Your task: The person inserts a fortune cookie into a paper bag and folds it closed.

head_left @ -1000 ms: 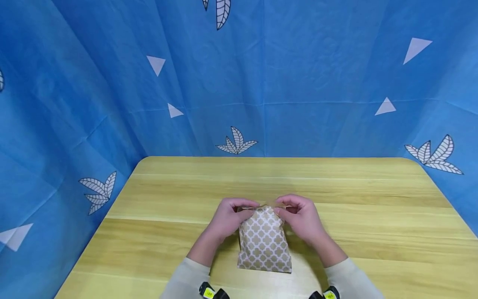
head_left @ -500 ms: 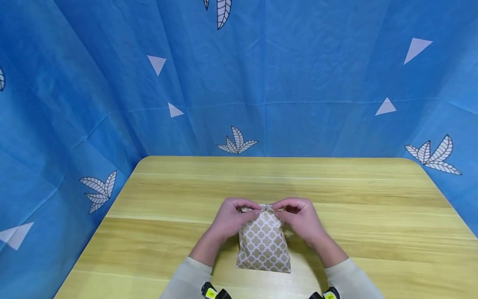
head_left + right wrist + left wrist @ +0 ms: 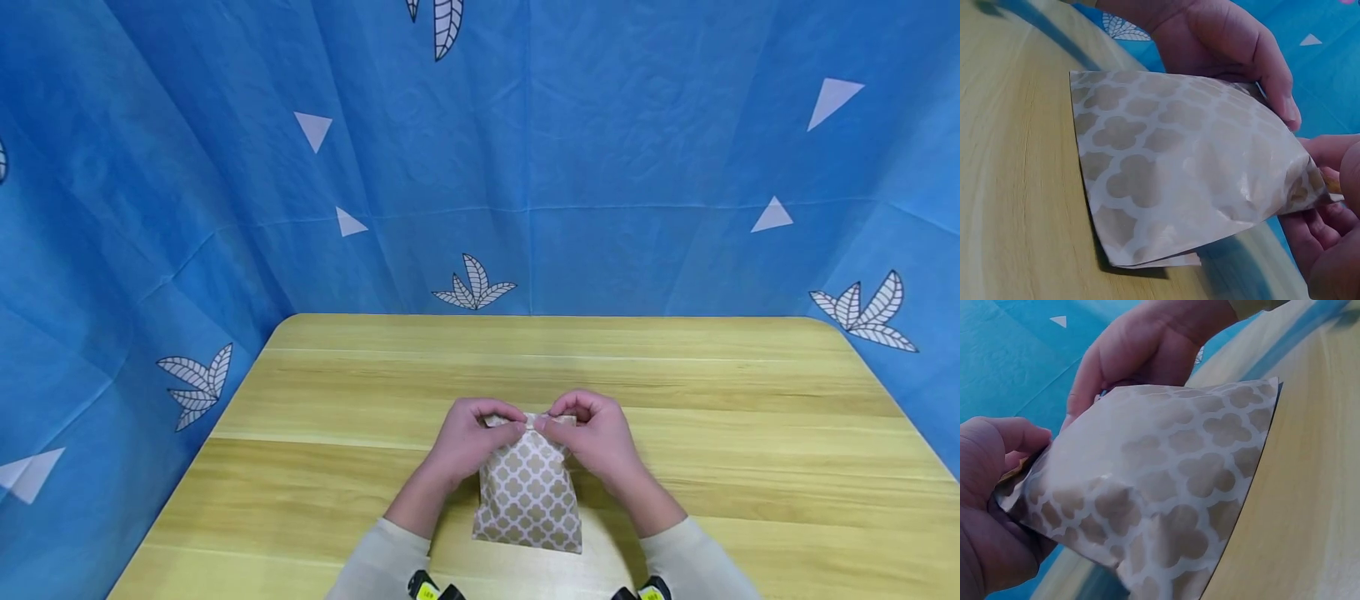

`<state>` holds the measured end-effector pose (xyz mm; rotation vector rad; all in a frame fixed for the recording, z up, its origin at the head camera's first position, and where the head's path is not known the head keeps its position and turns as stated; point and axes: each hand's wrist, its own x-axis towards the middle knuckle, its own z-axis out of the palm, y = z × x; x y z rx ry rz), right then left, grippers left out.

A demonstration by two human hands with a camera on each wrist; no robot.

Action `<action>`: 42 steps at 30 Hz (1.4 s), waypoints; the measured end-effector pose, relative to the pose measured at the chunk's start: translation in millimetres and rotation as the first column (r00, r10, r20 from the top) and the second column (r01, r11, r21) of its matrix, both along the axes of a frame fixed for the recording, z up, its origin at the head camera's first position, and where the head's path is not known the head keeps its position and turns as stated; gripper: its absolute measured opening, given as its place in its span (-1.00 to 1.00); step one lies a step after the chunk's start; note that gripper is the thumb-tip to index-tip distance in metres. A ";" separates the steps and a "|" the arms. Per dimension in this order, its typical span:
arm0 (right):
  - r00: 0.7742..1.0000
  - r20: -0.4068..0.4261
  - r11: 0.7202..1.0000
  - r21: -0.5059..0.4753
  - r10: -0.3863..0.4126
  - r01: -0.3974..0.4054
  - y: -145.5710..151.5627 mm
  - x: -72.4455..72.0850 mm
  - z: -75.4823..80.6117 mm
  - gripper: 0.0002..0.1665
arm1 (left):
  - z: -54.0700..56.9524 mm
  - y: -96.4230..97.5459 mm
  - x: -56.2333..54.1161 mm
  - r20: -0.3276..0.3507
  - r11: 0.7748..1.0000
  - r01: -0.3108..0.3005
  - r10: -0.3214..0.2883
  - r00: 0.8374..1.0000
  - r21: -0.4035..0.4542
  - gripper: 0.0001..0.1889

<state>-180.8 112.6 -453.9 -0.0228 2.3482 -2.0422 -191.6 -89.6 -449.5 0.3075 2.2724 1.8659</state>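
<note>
A tan paper bag (image 3: 528,496) with a white quatrefoil pattern stands out from the table toward me, its bottom edge nearest my body. Its body bulges, and its top is folded over in a narrow strip. My left hand (image 3: 475,433) pinches the left part of that fold between thumb and index finger. On the other side my right hand (image 3: 596,433) pinches the fold near its middle, the two thumbs almost meeting. Creases run down the bag from the pinched top in the right wrist view, where the paper bag (image 3: 1166,162) has a side gusset showing.
The wooden table (image 3: 337,492) spreads out around the bag, with rounded far corners. A blue curtain (image 3: 600,167) printed with white leaves and triangles hangs behind it and along its sides. Dark straps with yellow labels sit on both sleeves (image 3: 382,558).
The bag's top edge, its plain brown side showing a second ago, is now folded over toward me. My right thumb has slid left along the fold, close to the left thumb.
</note>
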 end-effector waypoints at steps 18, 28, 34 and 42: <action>0.978 -0.183 0.993 0.068 0.103 -0.092 4.7 -0.7 -3.6 -0.80 | 1.1 4.2 1.2 -0.101 0.999 -0.048 0.047 0.994 -0.008 -0.78; 0.949 -0.196 0.969 0.082 0.247 -0.235 12.1 -2.5 -4.0 -0.92 | 0.1 0.4 1.4 -0.083 0.998 -0.066 0.065 0.994 -0.010 -0.79; 0.947 -0.247 0.975 0.139 0.205 -0.174 12.7 -1.0 -6.1 -0.96 | 2.0 -6.5 0.6 -0.049 0.995 -0.021 0.017 0.999 -0.095 -0.80; 0.934 -0.314 0.978 0.169 0.169 -0.121 11.3 -0.4 -8.9 -0.91 | 0.0 -6.1 0.5 -0.113 0.995 -0.040 0.030 0.993 -0.087 -0.87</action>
